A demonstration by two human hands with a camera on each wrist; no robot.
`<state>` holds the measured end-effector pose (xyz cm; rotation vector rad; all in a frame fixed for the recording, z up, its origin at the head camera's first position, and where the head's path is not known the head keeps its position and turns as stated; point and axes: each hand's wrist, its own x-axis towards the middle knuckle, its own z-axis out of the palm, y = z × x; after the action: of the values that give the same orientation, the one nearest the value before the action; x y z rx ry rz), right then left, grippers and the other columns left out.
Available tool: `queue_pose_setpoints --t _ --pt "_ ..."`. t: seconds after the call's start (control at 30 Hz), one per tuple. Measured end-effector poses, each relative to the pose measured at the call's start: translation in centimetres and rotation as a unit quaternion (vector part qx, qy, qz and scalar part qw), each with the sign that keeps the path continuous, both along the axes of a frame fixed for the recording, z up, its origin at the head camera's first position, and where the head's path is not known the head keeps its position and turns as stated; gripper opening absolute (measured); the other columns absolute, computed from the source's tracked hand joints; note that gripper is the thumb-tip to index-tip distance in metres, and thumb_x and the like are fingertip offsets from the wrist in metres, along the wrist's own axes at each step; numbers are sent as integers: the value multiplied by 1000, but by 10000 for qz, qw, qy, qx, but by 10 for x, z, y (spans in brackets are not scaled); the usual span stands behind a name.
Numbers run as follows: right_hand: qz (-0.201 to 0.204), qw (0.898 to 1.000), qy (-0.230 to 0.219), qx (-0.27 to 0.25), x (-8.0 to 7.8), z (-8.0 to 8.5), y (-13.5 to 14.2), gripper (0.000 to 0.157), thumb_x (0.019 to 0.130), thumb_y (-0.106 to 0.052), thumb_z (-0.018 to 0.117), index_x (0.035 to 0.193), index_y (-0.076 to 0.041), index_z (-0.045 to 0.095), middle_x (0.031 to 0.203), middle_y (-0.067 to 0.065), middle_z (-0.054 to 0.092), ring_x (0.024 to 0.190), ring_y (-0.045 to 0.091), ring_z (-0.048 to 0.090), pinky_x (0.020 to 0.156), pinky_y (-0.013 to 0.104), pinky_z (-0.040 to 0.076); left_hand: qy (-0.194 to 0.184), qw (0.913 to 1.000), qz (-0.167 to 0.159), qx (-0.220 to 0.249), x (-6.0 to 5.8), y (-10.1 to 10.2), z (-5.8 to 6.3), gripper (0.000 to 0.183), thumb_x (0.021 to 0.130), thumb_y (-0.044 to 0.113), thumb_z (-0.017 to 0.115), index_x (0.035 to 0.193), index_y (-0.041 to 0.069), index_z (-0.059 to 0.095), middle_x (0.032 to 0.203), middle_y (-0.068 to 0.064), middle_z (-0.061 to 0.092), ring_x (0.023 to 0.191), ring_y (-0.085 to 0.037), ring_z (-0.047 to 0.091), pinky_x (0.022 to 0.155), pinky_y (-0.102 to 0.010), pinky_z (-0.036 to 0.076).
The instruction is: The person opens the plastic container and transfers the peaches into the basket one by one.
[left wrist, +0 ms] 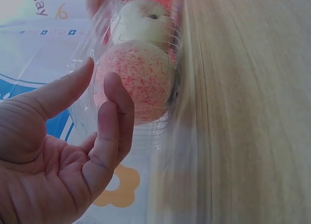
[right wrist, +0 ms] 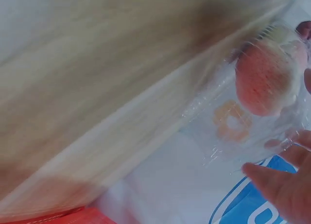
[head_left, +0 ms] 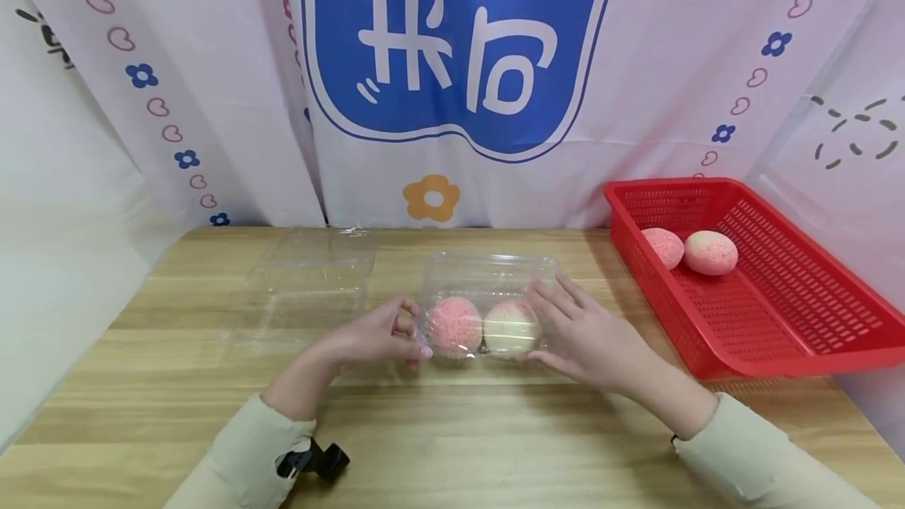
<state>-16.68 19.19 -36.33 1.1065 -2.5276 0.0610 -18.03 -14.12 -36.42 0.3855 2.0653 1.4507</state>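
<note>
A clear plastic clamshell box (head_left: pixel 491 273) lies on the table with two peach-like round fruits inside, seen through the plastic. The left one is a pink fruit (head_left: pixel 456 326); beside it sits a cream fruit (head_left: pixel 511 328), faintly blushed with pink. At the box's left end is my left hand (head_left: pixel 385 334), its fingers loosely bent and its thumb apart from them in the left wrist view (left wrist: pixel 73 151). My right hand (head_left: pixel 587 332) spreads nearly straight fingers against the right side. Whether the box's lid is fully fastened cannot be made out.
A red perforated basket (head_left: pixel 679 320) stands at the right with two more pink-and-cream fruits (head_left: pixel 710 252) in it. Left of the box lies another clear plastic container (head_left: pixel 311 281). A printed curtain (head_left: pixel 233 85) hangs behind the wooden table (head_left: pixel 452 446).
</note>
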Motion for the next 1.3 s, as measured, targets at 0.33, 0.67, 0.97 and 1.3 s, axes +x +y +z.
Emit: queue_pose_setpoints --t 0.33,0.67,0.97,1.3 --pt "311 9984 416 229 2 -1 5 61 86 -36 75 135 -4 57 140 18 58 129 43 55 90 45 58 -165 9997 -27 174 1 0 1 52 93 2 65 129 -3 28 90 -17 68 71 -17 65 79 -34 58" --pt "583 9960 390 545 1 11 0 54 80 -13 78 129 3 61 132 22 63 122 41 61 99 46 54 -246 9988 -46 420 1 1 0 46 94 -4 60 127 -4 27 89 -18 67 66 -14 64 71 -28 57" --pt "830 9942 244 644 2 22 5 56 76 -8 81 129 1 63 130 19 66 118 39 64 86 39 60 -299 9985 -87 446 1 3 -1 44 94 -5 59 125 -3 28 85 -13 66 64 -13 63 68 -25 55" --pt "1092 9885 -1038 -158 -7 28 16 60 76 -8 84 132 0 61 136 18 62 126 41 57 93 48 56 -509 9973 -45 531 0 -1 -2 45 94 -6 57 128 -3 27 82 -8 67 67 -14 65 73 -28 58"
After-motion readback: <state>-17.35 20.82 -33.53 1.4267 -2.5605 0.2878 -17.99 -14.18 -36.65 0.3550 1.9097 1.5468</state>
